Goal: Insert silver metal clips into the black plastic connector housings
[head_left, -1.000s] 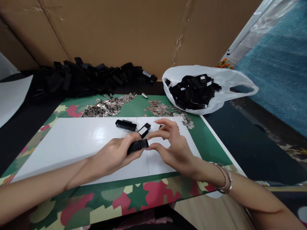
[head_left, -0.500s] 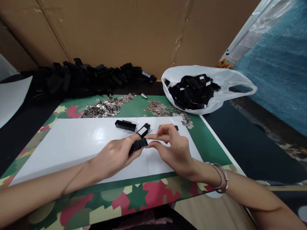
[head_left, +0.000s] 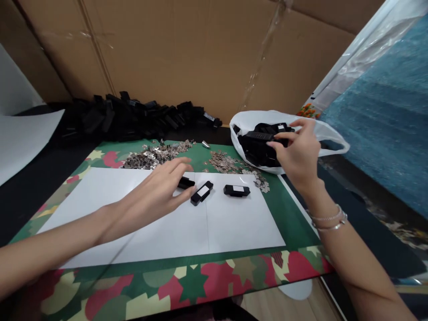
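Observation:
My right hand (head_left: pixel 301 149) pinches a long black plastic housing (head_left: pixel 257 136) over the mouth of a white plastic bag (head_left: pixel 240 115), which holds many similar black parts. My left hand (head_left: pixel 167 180) is open above the white sheet (head_left: pixel 147 236), fingers stretched out and thumb apart. Partly hidden behind its fingers lies a black housing (head_left: pixel 186 182). Just beyond the thumb sits a second one with a white label (head_left: pixel 202 192). A third labelled housing (head_left: pixel 236 191) rests further right on the sheet.
Along the cardboard wall (head_left: pixel 174 49) lies a heap of black parts (head_left: pixel 133 116). Two piles of small metal pieces, one silvery (head_left: pixel 154 156) and one coppery (head_left: pixel 222 161), lie behind the sheet. A small metal cone (head_left: pixel 205 144) is between them. Blue wrapped material (head_left: pixel 384 102) stands at right.
My right hand has moved from the middle of the sheet up and right to the bag, now with a black housing. My left hand has let go and opened, slightly further back.

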{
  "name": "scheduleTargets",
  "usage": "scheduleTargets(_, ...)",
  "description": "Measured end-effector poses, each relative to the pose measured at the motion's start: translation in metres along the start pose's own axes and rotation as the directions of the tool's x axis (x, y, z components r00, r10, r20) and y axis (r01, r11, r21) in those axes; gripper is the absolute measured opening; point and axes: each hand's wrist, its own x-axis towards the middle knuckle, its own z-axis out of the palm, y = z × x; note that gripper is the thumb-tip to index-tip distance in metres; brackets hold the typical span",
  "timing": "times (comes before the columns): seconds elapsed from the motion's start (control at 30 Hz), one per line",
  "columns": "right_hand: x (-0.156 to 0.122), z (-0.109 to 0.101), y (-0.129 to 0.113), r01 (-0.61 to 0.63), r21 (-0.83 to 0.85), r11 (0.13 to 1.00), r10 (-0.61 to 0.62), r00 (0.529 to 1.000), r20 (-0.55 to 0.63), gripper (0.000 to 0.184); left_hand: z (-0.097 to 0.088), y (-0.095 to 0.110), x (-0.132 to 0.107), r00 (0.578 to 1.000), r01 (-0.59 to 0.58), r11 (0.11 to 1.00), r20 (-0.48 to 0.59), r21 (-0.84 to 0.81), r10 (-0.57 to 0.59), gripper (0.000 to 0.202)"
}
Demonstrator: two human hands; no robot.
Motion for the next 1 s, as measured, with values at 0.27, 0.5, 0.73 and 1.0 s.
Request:
scheduleTargets(0.27,0.058,0.067,0.036,0.115,-0.418,0.901,0.018,0.953,0.301,0.041,0.03,-0.005,-0.003,0.996,-0.045,0.997,0.081,0.067,0.04,0.035)
scheduleTargets(0.5,0.057,0.068,-0.002,0.218,-0.434,0.874,-0.032,0.918,0.396,0.025,0.045,-0.006,-0.007,0.992,-0.117,0.975,-0.015,0.186,0.122,0.042)
scheduleTargets(0.73,-0.009,0.071,-0.043,0.329,-0.127,0.936,-0.146,0.69,0.709,0.022,0.054,-0.005,-0.012,0.975,-0.191,0.957,-0.075,0.218,0.211,0.04)
scheduleTargets(1.0,-0.019,0.103,-0.023,0.225,0.044,0.973,-0.177,0.613,0.77,0.019,0.059,-0.008,-0.012,0.971,-0.192,0.959,-0.1,0.21,0.217,0.03)
